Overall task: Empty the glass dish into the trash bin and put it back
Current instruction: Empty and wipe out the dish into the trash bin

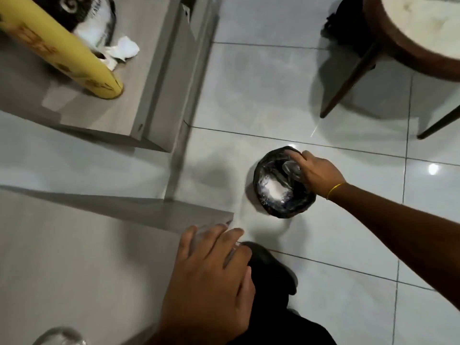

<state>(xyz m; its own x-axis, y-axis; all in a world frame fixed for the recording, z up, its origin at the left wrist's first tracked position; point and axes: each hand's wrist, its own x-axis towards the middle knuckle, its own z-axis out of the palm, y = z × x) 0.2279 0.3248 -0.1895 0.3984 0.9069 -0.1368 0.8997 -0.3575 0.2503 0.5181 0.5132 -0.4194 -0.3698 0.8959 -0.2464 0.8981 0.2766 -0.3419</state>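
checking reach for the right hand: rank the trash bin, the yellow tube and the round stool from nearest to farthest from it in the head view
1. Trash bin: directly under the right hand, which holds the glass dish over it.
2. Round stool: upper right, across the floor.
3. Yellow tube: far upper left, on the shelf.

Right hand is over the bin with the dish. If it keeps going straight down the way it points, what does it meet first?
Most likely the black liner at the trash bin rim: the right hand tips the glass dish just inside that edge. Past the rim, white waste lies in the bin. Depth is unclear.
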